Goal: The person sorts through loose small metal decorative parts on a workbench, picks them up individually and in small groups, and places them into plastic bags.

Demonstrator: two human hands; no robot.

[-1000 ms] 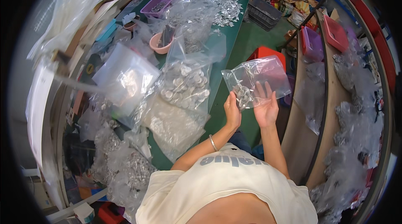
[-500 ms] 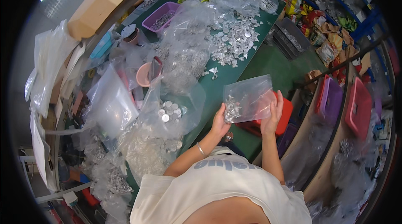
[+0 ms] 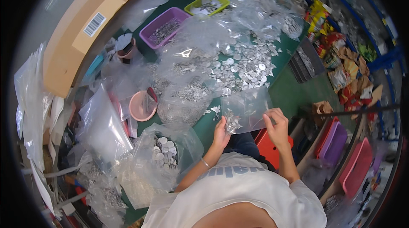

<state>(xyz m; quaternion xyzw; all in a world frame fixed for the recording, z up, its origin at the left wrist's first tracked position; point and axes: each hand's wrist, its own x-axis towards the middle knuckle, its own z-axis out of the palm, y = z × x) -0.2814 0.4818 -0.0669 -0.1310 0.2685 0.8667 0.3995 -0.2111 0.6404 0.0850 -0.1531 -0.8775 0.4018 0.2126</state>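
Clear bag (image 3: 254, 103) with silver pieces (image 3: 232, 124), in front of person, near green bench (image 3: 206, 131). Left hand (image 3: 220, 134) closed on loaded end; right hand (image 3: 278, 126) half-curled at opposite edge, pinch unclear. Seemingly edge-handling; next move needs steady left hold.

Held bag (image 3: 254, 100): clear thin plastic, smooth, glossy;
Bagged pieces (image 3: 233, 123): metallic-looking, bright;
Loose pieces (image 3: 243, 69): metallic-looking, shiny on their flat faces;
Tabletop (image 3: 206, 130): smooth, mostly matt;
Carton (image 3: 100, 23): brown cardboard, matt;
Purple basket (image 3: 147, 39): smooth plastic, slight sheen;
Shirt (image 3: 230, 189): matt cloth, softly creased;
Bracelet (image 3: 205, 163): shiny metal
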